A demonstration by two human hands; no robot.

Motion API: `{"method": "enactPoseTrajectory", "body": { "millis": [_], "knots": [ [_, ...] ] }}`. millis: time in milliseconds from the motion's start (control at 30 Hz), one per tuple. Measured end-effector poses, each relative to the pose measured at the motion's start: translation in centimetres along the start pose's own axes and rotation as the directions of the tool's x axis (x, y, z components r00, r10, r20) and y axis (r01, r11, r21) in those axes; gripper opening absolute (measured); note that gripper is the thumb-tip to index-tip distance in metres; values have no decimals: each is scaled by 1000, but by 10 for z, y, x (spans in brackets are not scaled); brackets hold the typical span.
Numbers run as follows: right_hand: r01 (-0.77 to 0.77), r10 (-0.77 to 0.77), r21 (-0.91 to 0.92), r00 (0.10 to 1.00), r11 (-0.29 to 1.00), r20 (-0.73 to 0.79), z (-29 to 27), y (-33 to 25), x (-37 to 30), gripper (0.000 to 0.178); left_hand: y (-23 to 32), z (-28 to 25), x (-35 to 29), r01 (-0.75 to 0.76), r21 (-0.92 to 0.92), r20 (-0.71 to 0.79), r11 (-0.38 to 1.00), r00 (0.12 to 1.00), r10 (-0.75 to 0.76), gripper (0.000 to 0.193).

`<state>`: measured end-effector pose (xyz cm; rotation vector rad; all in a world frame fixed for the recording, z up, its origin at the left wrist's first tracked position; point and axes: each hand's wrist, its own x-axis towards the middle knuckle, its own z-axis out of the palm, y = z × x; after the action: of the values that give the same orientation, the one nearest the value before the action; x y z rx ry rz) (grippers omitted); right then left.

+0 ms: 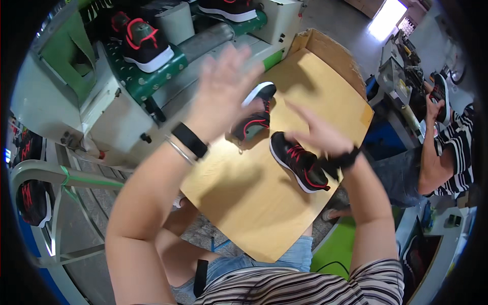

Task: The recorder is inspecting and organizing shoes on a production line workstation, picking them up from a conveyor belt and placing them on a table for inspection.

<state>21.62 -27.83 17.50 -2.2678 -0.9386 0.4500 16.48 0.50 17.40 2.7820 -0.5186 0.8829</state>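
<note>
My left hand is raised above the far left edge of a yellow board-topped table. Though motion blurs it, its fingers look spread and nothing is in them. Just right of it, partly covered by its thumb, lies a black sneaker with a white sole and red trim. Over the table's right side hovers my right hand, fingers stretched out and holding nothing. A second black sneaker with red laces lies below and left of that hand, its toe pointing up and left.
Behind the table, a machine has green conveyor rollers carrying a black sneaker. A cardboard edge borders the far side. At right, another person's hand holds a shoe. A metal rail and racked shoes stand left.
</note>
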Motion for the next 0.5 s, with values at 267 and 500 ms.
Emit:
{"method": "enactPoseTrajectory", "body": {
  "millis": [267, 500],
  "knots": [
    [-282, 328, 169, 835, 944, -442, 86, 8, -149, 75, 50, 86, -37, 419, 0, 391, 908, 836, -386, 105],
    [-237, 381, 325, 772, 915, -509, 102, 20, -153, 78, 85, 27, -120, 749, -642, 667, 165, 652, -360, 99]
  ]
}}
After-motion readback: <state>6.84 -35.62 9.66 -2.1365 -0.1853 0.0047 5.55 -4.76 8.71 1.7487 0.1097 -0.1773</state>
